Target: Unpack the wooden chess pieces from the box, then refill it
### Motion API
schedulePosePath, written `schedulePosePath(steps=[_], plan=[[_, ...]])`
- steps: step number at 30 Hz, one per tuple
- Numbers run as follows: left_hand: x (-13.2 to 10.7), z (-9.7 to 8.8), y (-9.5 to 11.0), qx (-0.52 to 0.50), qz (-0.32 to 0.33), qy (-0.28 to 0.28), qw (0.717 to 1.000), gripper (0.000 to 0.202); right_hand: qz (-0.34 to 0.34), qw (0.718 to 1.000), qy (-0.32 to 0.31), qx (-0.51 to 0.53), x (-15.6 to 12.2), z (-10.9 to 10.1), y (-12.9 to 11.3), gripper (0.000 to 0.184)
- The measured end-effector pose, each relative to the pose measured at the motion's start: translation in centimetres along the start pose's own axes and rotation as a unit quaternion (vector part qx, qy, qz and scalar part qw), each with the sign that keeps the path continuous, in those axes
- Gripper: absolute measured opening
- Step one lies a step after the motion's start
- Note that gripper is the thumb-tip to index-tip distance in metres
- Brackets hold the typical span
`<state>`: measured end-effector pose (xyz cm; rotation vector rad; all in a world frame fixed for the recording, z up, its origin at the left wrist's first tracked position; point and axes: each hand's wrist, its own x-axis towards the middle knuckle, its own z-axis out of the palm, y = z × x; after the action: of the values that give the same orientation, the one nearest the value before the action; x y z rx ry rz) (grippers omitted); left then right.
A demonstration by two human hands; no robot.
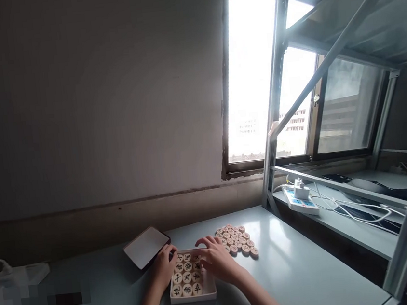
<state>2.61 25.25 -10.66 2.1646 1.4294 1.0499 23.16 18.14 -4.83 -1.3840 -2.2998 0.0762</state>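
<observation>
A shallow white box [193, 298] sits on the table, holding rows of round wooden Chinese chess pieces [188, 278] with dark characters. Its right-hand column shows a bare strip of floor near the front. My left hand [163, 263] grips the box at its far left corner, thumb over the rim. Over the far right part of the box is my right hand [217, 258], with fingers bent and apart above the pieces. Any piece beneath those fingers is partly hidden. Beyond my right hand, a cluster of loose Chinese chess pieces [237, 238] lies flat on the table.
The box lid [147, 246] lies tilted behind my left hand. A grey-blue table [282, 275] runs to the wall. At right stands a metal frame [273, 92] with a shelf, a power strip [300, 200] and white cables [359, 216]. Another white plug block [23, 275] is at far left.
</observation>
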Motion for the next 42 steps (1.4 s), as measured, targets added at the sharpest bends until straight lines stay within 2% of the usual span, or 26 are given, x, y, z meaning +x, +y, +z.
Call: schedulePosePath(steps=[3, 8, 11, 14, 17, 20, 23, 28, 30, 33, 37, 39, 42], plan=[[0.0, 0.1, -0.3, 0.005, 0.009, -0.004, 1.0, 0.02, -0.014, 1.0, -0.009, -0.006, -0.4, -0.1, 0.5, 0.035], [-0.2, 0.1, -0.1, 0.037, 0.016, -0.008, 0.999, 0.021, -0.021, 0.999, -0.007, -0.043, 0.3, 1.0, 1.6, 0.028], [-0.4, 0.0, 0.3, 0.022, 0.005, 0.014, 1.0, 0.021, -0.054, 0.996, -0.011, -0.068, 1.4, 1.5, 2.0, 0.024], [-0.8, -0.1, 0.9, 0.008, -0.019, 0.058, 0.998, 0.018, -0.073, 0.996, -0.02, -0.048, 2.2, 1.9, 2.1, 0.023], [-1.0, -0.3, 1.2, 0.005, -0.031, 0.092, 0.995, 0.017, -0.071, 0.997, 0.013, -0.017, 2.7, 2.2, 2.4, 0.02], [-0.9, -0.4, 1.2, 0.015, -0.029, 0.081, 0.996, 0.017, -0.059, 0.995, 0.076, 0.022, 2.9, 2.3, 3.2, 0.014], [-0.8, -0.5, 1.0, 0.028, -0.03, 0.063, 0.997, 0.017, -0.017, 0.991, 0.127, 0.045, 2.9, 2.1, 4.4, 0.011], [-0.8, -0.6, 0.6, 0.029, -0.008, 0.049, 0.998, 0.019, 0.011, 0.989, 0.136, -0.05, 2.6, 1.4, 5.2, 0.014], [-0.8, -0.6, 0.5, 0.028, -0.005, 0.047, 0.998, 0.019, 0.025, 0.986, 0.129, -0.103, 2.5, 1.4, 5.2, 0.016], [-0.7, -0.5, 0.4, 0.033, -0.002, 0.042, 0.999, 0.019, 0.041, 0.981, 0.08, -0.174, 2.1, 1.4, 5.3, 0.017], [-0.8, -0.5, 0.5, 0.045, 0.002, 0.047, 0.998, 0.018, 0.07, 0.972, 0.04, -0.22, 1.5, 0.9, 5.8, 0.021], [-0.8, -0.5, 0.5, 0.047, 0.005, 0.051, 0.998, 0.018, 0.083, 0.976, 0.046, -0.197, 1.2, 0.3, 5.5, 0.023], [-0.8, -0.5, 0.5, 0.051, 0.01, 0.051, 0.997, 0.019, 0.05, 0.997, 0.028, -0.059, 1.0, -0.5, 4.0, 0.032]])
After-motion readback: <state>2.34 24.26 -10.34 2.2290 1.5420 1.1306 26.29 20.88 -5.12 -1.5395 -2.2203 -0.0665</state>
